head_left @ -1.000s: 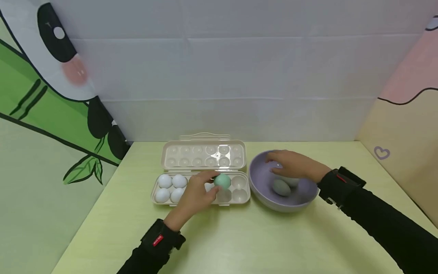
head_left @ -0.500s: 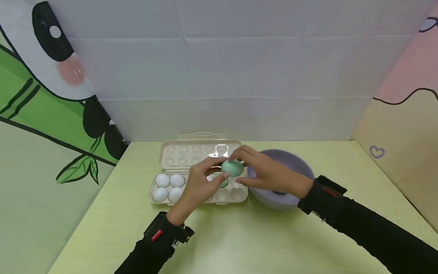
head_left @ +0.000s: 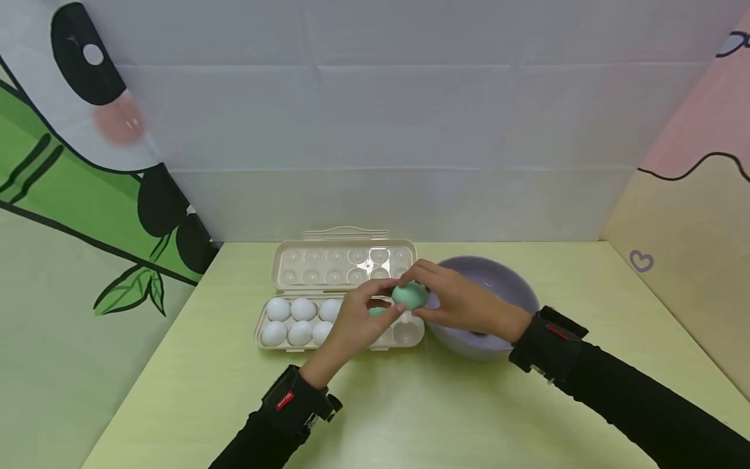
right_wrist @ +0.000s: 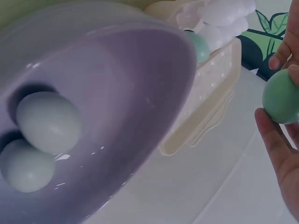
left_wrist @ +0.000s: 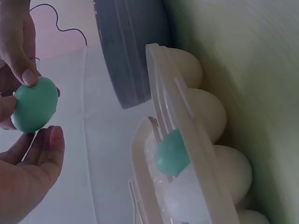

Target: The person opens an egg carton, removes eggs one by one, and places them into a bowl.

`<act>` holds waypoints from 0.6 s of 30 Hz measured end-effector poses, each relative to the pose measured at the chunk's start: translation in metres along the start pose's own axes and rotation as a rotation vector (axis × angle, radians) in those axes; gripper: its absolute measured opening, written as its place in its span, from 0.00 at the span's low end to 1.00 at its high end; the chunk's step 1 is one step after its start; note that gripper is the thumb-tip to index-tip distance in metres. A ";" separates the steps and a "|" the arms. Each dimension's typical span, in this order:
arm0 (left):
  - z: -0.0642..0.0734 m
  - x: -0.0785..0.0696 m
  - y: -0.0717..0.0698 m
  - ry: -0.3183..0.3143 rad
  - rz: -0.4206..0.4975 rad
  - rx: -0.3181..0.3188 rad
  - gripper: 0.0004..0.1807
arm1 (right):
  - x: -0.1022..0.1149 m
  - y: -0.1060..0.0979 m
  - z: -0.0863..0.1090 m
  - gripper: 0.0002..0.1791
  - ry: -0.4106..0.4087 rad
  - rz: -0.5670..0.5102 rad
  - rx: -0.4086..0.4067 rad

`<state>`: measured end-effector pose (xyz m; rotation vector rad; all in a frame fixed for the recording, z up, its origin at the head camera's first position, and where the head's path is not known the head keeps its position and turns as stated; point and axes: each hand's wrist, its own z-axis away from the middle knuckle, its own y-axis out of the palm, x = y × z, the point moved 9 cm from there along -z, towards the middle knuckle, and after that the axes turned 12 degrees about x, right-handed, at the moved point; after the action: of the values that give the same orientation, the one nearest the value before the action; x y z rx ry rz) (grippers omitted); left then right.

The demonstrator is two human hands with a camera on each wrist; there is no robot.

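Observation:
A pale green egg (head_left: 410, 296) is held up between both hands, above the right end of the open egg carton (head_left: 281, 348). My right hand (head_left: 469, 303) pinches it from the right with thumb and fingers. From the left, my left hand (head_left: 359, 318) has its fingers and thumb on the egg too. In the carton sit several white eggs (head_left: 303, 309) and one green egg (head_left: 377, 311), partly hidden behind the left hand. The right wrist view shows two pale eggs (right_wrist: 49, 122) lying in the purple bowl (right_wrist: 135, 79).
The carton's lid (head_left: 328, 264) lies back, flat, toward the rear wall. Close beside the carton's right end stands the bowl, below the right hand. The pale yellow table (head_left: 410, 417) meets printed panels at left and right.
The right hand has come out of the bowl with a green egg and met the left hand. The left hand has let go of another green egg in the carton and moved right.

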<state>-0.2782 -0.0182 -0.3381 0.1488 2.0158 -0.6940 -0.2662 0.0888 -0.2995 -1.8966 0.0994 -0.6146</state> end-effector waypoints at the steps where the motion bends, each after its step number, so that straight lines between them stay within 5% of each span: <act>1: 0.000 0.004 0.000 -0.020 -0.045 0.010 0.19 | -0.004 0.001 0.001 0.21 0.018 0.007 0.008; 7: -0.003 0.026 -0.007 -0.146 -0.397 0.072 0.21 | -0.041 -0.002 0.013 0.24 0.154 0.011 0.056; 12: -0.009 0.044 -0.006 -0.181 -0.644 0.113 0.20 | -0.079 -0.001 0.027 0.24 0.284 0.009 0.104; 18: -0.012 0.059 -0.002 -0.215 -0.777 0.165 0.19 | -0.110 0.006 0.040 0.24 0.401 0.075 0.193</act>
<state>-0.3190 -0.0236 -0.3821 -0.6220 1.7779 -1.2942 -0.3413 0.1578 -0.3565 -1.5568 0.3549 -0.9134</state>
